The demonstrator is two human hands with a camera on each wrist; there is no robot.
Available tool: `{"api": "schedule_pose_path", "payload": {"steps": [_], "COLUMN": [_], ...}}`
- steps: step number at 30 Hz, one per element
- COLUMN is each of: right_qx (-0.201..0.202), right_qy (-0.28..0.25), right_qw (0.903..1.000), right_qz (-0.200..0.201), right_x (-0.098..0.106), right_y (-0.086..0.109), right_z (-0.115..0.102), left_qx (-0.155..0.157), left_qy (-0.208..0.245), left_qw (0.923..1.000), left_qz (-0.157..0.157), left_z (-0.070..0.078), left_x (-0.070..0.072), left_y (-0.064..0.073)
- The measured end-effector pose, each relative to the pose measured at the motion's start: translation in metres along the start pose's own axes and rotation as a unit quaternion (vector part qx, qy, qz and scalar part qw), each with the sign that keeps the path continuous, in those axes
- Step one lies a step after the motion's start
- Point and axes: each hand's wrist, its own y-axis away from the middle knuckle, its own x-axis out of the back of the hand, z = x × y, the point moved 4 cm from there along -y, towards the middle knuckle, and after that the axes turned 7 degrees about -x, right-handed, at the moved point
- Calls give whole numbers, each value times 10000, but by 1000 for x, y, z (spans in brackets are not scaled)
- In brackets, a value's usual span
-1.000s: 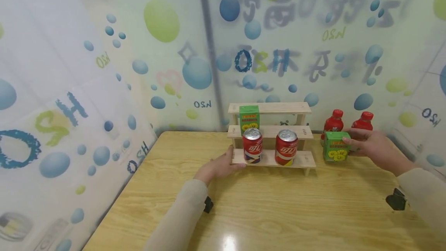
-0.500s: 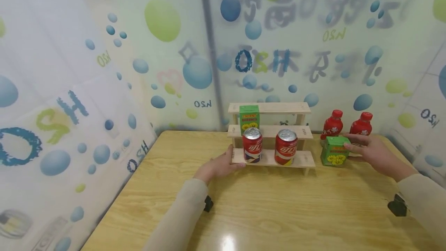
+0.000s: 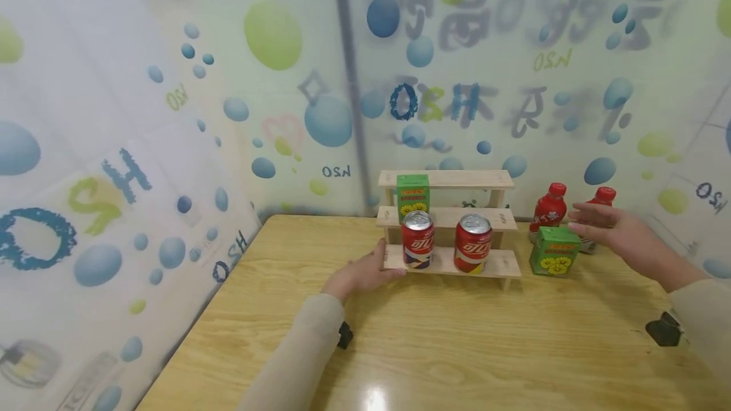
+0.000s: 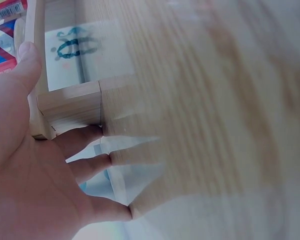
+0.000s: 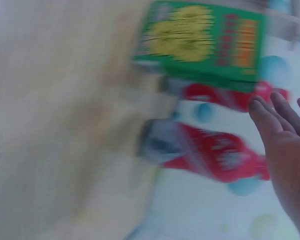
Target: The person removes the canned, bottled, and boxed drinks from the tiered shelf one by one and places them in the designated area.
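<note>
My left hand [image 3: 365,271] holds the left end of a three-tier wooden rack [image 3: 448,178]. In the left wrist view the thumb [image 4: 29,62] lies against the plank's edge, and the other fingers reach past the end down to the tabletop. My right hand [image 3: 634,240] is held with extended fingers just right of a green drink carton [image 3: 555,252] with yellow flowers, which stands on the table. The right wrist view, blurred, shows the fingertips close to the carton [image 5: 200,42]. Behind it are two red bottles [image 3: 551,208], [image 3: 605,195], the right one partly hidden by my hand.
On the bottom tier stand two red soda cans [image 3: 418,243], [image 3: 473,245]. Another green carton [image 3: 413,195] sits on the middle tier at left. The wooden table [image 3: 457,347] meets a patterned curtain [image 3: 285,113] behind and at the left.
My right hand first gripped the green carton and brought it slightly forward onto the table. Now its fingers have let go and lifted back. The left hand keeps its place on the rack.
</note>
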Motion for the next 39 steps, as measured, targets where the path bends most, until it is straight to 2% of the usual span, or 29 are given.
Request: {"api": "schedule_pose_path", "payload": {"steps": [5, 8, 11, 15, 19, 22, 30, 36, 39], "right_qx": [194, 256, 349, 519, 667, 725, 761, 520, 305], "right_qy": [-311, -343, -879, -1776, -1854, -1952, -2406, -2294, -2414], "right_qw": [9989, 9988, 9955, 9816, 9784, 9753, 9586, 9625, 9600], "right_qz": [303, 241, -37, -473, -622, -742, -1318, -1351, -1383], "right_x": [22, 25, 20, 7, -7, -20, -59, -84, -94], "right_y": [-3, -8, -15, -26, -34, -41, -60, -73, -79], "right_z": [-43, -75, -107, -144, -173, -192, -233, -247, -247], "left_qx": [4, 5, 15, 48, 83, 87, 74, 42, 37], "left_qy": [9, -24, -43, -19, 47, 62, -27, -40, -31], "left_qw": [10000, 10000, 10000, 10000, 9999, 9999, 10000, 10000, 10000], "left_qz": [26, 28, 3, -20, -32, -48, -42, -53, -60], "left_z": [-1, -1, -1, 1, 3, 3, 1, 3, 4], "left_x": [-1, 0, 0, 0, 1, 0, -1, 0, 0], "left_y": [0, 0, 0, 0, 1, 0, -1, 1, 1]}}
